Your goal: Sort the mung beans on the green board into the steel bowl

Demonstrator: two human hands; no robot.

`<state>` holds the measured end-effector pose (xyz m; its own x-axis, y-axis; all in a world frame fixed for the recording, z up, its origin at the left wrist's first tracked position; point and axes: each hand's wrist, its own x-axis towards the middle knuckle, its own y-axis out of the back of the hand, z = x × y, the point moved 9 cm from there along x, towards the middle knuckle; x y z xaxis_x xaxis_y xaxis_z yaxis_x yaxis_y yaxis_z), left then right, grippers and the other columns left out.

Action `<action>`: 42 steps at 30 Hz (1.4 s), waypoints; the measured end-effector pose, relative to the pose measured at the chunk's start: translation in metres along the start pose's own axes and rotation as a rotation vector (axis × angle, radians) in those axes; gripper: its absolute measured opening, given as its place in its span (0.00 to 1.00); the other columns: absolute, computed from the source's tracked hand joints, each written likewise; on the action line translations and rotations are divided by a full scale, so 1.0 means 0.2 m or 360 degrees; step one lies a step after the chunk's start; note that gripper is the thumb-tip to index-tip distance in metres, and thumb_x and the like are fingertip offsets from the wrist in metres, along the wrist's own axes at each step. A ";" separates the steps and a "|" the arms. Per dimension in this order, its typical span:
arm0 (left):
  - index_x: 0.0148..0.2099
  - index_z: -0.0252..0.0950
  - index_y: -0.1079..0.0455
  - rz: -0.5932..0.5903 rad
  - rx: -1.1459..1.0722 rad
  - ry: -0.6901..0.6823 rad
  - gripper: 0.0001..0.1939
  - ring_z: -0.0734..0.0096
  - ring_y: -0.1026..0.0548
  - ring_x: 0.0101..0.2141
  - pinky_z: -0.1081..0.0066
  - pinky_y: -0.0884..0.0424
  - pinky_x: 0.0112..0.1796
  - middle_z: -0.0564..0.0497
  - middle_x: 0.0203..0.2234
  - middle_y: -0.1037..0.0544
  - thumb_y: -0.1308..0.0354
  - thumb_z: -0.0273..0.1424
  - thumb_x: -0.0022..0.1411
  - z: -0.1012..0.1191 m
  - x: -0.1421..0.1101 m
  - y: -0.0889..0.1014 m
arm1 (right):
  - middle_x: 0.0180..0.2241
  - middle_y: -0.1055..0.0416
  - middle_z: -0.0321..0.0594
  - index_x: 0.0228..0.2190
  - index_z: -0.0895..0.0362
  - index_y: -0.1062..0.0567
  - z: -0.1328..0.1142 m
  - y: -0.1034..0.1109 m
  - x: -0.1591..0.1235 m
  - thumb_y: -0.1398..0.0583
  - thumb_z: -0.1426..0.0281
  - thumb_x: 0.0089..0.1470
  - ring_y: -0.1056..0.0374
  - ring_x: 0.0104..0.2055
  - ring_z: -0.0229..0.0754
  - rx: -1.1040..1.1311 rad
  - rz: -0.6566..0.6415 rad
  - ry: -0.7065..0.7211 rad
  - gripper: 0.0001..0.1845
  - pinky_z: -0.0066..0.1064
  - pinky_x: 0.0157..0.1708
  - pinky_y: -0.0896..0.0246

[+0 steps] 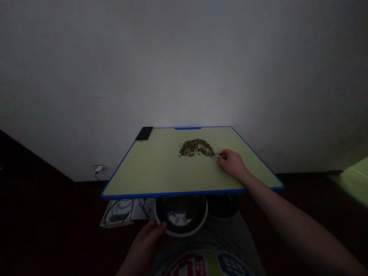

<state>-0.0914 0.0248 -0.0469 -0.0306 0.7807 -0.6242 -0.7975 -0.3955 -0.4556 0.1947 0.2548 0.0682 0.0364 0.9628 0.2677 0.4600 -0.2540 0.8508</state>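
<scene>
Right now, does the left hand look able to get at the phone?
Probably not as it stands: the left hand is on the bowl, below the near edge of the table; the phone lies at the far left corner. The tabletop on that side looks clear.

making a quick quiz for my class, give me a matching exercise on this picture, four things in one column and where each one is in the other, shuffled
Things
1. phone
2. left hand
3. small dark grains
4. white plug

Places
A. low on the wall
B. spread near the middle of the table
C. at the rim of the bowl
D. at the table's far left corner

Right pairs: 1-D, 2-C, 3-B, 4-A
</scene>
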 end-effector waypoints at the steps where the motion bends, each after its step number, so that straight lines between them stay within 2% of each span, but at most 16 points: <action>1: 0.44 0.31 0.26 -0.0015 0.0014 -0.0010 0.20 0.48 0.22 0.43 0.58 0.28 0.44 0.39 0.37 0.18 0.34 0.29 0.45 0.00 0.00 0.00 | 0.28 0.26 0.41 0.33 0.58 0.25 0.01 0.00 0.00 0.43 0.68 0.49 0.33 0.29 0.39 0.0013 -0.0002 -0.0004 0.10 0.29 0.30 0.45; 4: 0.43 0.32 0.26 -0.0067 0.0031 -0.0025 0.18 0.49 0.22 0.43 0.58 0.29 0.44 0.39 0.38 0.18 0.34 0.30 0.46 0.01 0.00 -0.01 | 0.28 0.26 0.42 0.32 0.58 0.25 0.02 0.01 0.00 0.43 0.68 0.49 0.33 0.29 0.40 0.0037 -0.0005 -0.0011 0.09 0.29 0.30 0.45; 10: 0.45 0.32 0.27 -0.0075 0.0004 -0.0004 0.21 0.47 0.22 0.42 0.55 0.29 0.44 0.39 0.37 0.18 0.34 0.29 0.46 0.00 0.01 -0.01 | 0.27 0.26 0.42 0.32 0.58 0.25 0.07 0.03 0.00 0.42 0.68 0.49 0.33 0.28 0.40 0.0064 -0.0038 -0.0061 0.09 0.29 0.28 0.45; 16: 0.39 0.31 0.25 -0.0042 -0.0015 -0.0021 0.17 0.45 0.23 0.43 0.53 0.30 0.46 0.40 0.33 0.17 0.33 0.28 0.44 0.01 0.00 -0.01 | 0.26 0.27 0.40 0.33 0.59 0.26 0.12 0.02 0.00 0.42 0.67 0.49 0.34 0.25 0.38 0.0190 -0.0088 -0.0055 0.10 0.29 0.27 0.45; 21: 0.44 0.31 0.27 -0.0035 -0.0004 -0.0013 0.22 0.47 0.23 0.43 0.55 0.30 0.46 0.39 0.36 0.17 0.33 0.30 0.43 -0.01 0.02 0.00 | 0.25 0.27 0.39 0.33 0.59 0.27 0.16 0.03 0.01 0.43 0.67 0.49 0.35 0.24 0.37 0.0195 -0.0022 -0.0084 0.10 0.28 0.26 0.46; 25: 0.41 0.32 0.26 -0.0053 -0.0042 0.0013 0.19 0.48 0.22 0.42 0.56 0.29 0.45 0.41 0.34 0.17 0.32 0.28 0.44 -0.02 0.02 -0.01 | 0.25 0.28 0.39 0.32 0.58 0.27 0.15 0.03 0.03 0.43 0.67 0.48 0.35 0.25 0.38 0.0175 -0.0021 -0.0018 0.09 0.29 0.27 0.45; 31: 0.41 0.31 0.26 -0.0091 -0.0008 -0.0008 0.17 0.47 0.22 0.42 0.55 0.29 0.45 0.39 0.36 0.17 0.34 0.30 0.46 -0.01 0.02 -0.02 | 0.23 0.29 0.38 0.33 0.59 0.26 0.21 0.06 0.10 0.43 0.66 0.48 0.36 0.24 0.38 0.0155 -0.0004 -0.0069 0.11 0.28 0.25 0.46; 34: 0.41 0.32 0.25 -0.0074 0.0030 0.0002 0.17 0.48 0.22 0.43 0.56 0.29 0.46 0.40 0.35 0.17 0.34 0.30 0.46 -0.02 0.02 -0.01 | 0.24 0.28 0.39 0.33 0.58 0.25 0.22 0.07 0.15 0.43 0.66 0.48 0.36 0.25 0.38 0.0075 -0.0017 -0.0004 0.12 0.28 0.25 0.46; 42: 0.38 0.32 0.25 -0.0113 0.0100 -0.0044 0.15 0.48 0.22 0.42 0.56 0.29 0.45 0.38 0.37 0.18 0.34 0.32 0.46 -0.03 0.06 0.01 | 0.26 0.27 0.41 0.35 0.59 0.24 0.19 0.02 0.20 0.43 0.66 0.48 0.36 0.25 0.38 -0.0021 -0.0170 0.0108 0.13 0.28 0.25 0.46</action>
<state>-0.0900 0.0295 -0.0587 0.0110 0.8191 -0.5735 -0.8344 -0.3085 -0.4568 0.2319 0.2966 0.0644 -0.0724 0.9761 0.2050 0.4465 -0.1521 0.8818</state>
